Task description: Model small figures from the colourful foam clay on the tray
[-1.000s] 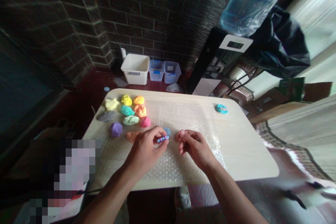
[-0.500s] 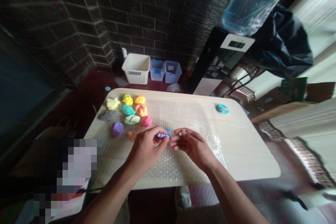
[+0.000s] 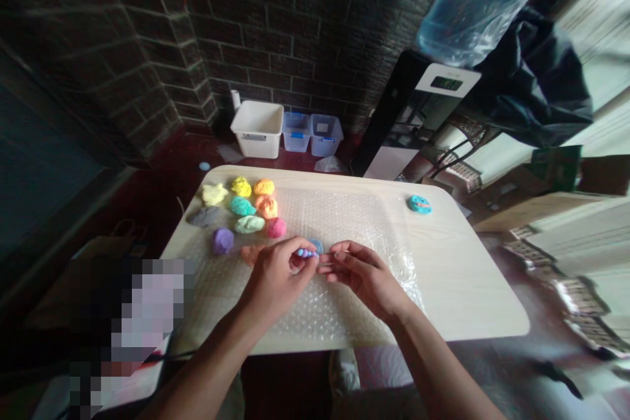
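Observation:
My left hand (image 3: 281,270) is closed over the bubble wrap, pinching a short row of small blue and purple clay balls (image 3: 306,253) between thumb and fingers. Facing it is my right hand (image 3: 361,273), its thumb bent against the index finger and the other fingers loosely curled. Whatever sits at that fingertip is too small to make out now. Just behind the clay row lies a bluish round piece (image 3: 315,245). A brownish-orange clay lump (image 3: 250,254) is partly covered by my left hand.
Bubble wrap (image 3: 339,210) covers much of the pale table (image 3: 472,275). Several clay lumps, among them a purple one (image 3: 223,241) and a pink one (image 3: 276,228), lie at left. A turquoise round object (image 3: 419,204) is at right. Bins (image 3: 258,134) and a water dispenser (image 3: 418,111) stand behind.
The pale green bit seen at my right fingertips is now hardly visible as the thumb and finger shift over it. My left hand keeps its grip; the view has moved slightly.

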Demonstrator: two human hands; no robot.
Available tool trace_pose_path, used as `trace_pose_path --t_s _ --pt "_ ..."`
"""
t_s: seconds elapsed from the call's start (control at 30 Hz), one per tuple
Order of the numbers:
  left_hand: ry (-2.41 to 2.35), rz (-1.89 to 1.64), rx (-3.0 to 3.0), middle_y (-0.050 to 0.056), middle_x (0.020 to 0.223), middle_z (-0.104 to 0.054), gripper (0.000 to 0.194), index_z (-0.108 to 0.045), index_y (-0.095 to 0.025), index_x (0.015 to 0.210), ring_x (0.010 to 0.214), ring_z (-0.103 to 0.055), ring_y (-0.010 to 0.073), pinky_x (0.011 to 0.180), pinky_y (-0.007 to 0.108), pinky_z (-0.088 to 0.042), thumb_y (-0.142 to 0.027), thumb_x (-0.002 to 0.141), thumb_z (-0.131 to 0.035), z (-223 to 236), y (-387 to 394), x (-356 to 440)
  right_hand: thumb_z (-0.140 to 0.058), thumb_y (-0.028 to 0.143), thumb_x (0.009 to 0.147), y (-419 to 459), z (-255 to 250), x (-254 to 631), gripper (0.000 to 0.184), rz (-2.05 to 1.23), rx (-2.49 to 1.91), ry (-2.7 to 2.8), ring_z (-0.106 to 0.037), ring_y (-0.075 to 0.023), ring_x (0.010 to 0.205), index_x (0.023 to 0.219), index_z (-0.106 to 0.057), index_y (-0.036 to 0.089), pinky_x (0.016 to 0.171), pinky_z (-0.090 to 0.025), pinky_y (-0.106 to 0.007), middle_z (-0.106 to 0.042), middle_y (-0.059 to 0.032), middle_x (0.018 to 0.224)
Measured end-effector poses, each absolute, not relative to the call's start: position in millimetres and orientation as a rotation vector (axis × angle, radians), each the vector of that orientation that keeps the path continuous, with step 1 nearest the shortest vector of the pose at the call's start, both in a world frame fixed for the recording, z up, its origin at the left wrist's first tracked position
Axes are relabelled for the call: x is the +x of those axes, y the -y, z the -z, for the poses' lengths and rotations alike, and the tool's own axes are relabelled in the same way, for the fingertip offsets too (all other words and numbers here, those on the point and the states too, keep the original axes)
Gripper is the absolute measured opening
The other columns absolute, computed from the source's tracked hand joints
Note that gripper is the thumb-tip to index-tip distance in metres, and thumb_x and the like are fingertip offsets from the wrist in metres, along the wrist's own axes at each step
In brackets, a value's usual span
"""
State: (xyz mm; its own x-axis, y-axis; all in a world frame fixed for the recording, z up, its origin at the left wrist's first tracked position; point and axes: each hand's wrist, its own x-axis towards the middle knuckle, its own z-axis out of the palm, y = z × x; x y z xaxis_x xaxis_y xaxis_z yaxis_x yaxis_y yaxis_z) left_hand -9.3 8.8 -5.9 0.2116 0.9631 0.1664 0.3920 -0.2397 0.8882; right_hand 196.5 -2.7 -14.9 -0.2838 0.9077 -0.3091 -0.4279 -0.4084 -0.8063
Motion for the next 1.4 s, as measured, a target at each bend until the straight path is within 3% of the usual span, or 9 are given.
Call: trace_pose_path --t_s 0.07,0.17,0.3,0.5,0.8,1.03,1.23,1.4 --pt "-1.238 -0.999 1.691 0.003 0.090 -0.081 0.008 -0.075 -0.020 0.095 0.081 -0.076 0.0192 0.072 0.028 -0.058 -0.023 0.092 -0.068 7.3 -8.7 -9.0 -0.087 0.045 0.088 2.9 17.5 196.5 0.031 -1.837 -0.975 0.752 -0.081 -0.0211 0.083 0.099 -0.075 0.017 0.081 -0.061 -0.034 -0.084 -0.0098 0.094" --pt "-1.153 -1.006 1.539 0.005 0.092 -0.080 0.012 -0.075 -0.019 0.098 0.085 -0.076 0.0207 0.075 0.029 -0.059 -0.028 0.092 -0.071 8.8 -8.7 -8.6 -0.084 0.051 0.090 2.9 18.9 196.8 0.036 -1.796 -1.005 0.795 -0.078 -0.0193 0.074 0.093 -0.075 0.016 0.068 -0.059 -0.029 -0.082 -0.0090 0.085" --pt "-1.080 -1.013 1.407 0.007 0.096 -0.080 0.017 -0.076 -0.018 0.099 0.088 -0.076 0.0216 0.078 0.031 -0.059 -0.031 0.089 -0.075 8.9 -9.6 -8.7 -0.088 0.039 0.088 2.2 14.8 196.4 0.025 -1.743 -0.994 0.834 -0.070 -0.0129 0.067 0.088 -0.077 0.017 0.062 -0.053 -0.024 -0.077 -0.0034 0.080" --pt "-1.052 -1.030 1.331 0.009 0.100 -0.080 0.021 -0.075 -0.017 0.102 0.092 -0.076 0.0233 0.082 0.033 -0.060 -0.032 0.087 -0.076 11.6 -11.9 -9.3 -0.087 0.026 0.085 1.8 12.6 196.2 0.015 -1.811 -0.942 0.785 -0.075 -0.0163 0.077 0.093 -0.078 0.017 0.073 -0.058 -0.027 -0.081 -0.0075 0.091" --pt "-1.070 -1.046 1.316 0.008 0.094 -0.078 0.020 -0.075 -0.017 0.098 0.088 -0.075 0.0226 0.079 0.032 -0.059 -0.033 0.087 -0.077 11.1 -11.3 -11.2 -0.085 0.047 0.091 4.6 14.9 197.7 0.032 -1.880 -0.942 0.761 -0.079 -0.0181 0.068 0.091 -0.072 0.017 0.057 -0.057 -0.022 -0.081 -0.0073 0.076" --pt "-1.041 -1.046 1.309 0.008 0.098 -0.079 0.020 -0.075 -0.017 0.098 0.090 -0.075 0.0234 0.080 0.033 -0.058 -0.034 0.088 -0.078 13.5 -12.3 -12.1 -0.093 0.029 0.083 4.2 12.7 195.5 0.025 -1.818 -0.876 0.827 -0.067 -0.0085 0.056 0.081 -0.072 0.017 0.053 -0.053 -0.016 -0.075 0.0002 0.072" --pt "-1.058 -1.073 1.382 0.007 0.095 -0.078 0.016 -0.075 -0.017 0.099 0.087 -0.074 0.0221 0.077 0.031 -0.057 -0.031 0.089 -0.076 10.9 -9.7 -11.9 -0.087 0.033 0.089 2.6 14.5 192.8 0.024 -1.905 -0.850 0.775 -0.081 -0.0161 0.078 0.103 -0.080 0.015 0.066 -0.060 -0.021 -0.085 -0.0095 0.096" --pt "-1.066 -1.084 1.374 0.007 0.095 -0.077 0.017 -0.075 -0.018 0.099 0.088 -0.074 0.0223 0.077 0.031 -0.057 -0.032 0.090 -0.077 11.6 -9.9 -12.2 -0.084 0.044 0.092 3.2 15.5 191.7 0.029 -1.919 -0.844 0.718 -0.082 -0.0210 0.078 0.098 -0.077 0.016 0.063 -0.060 -0.024 -0.085 -0.0118 0.090"
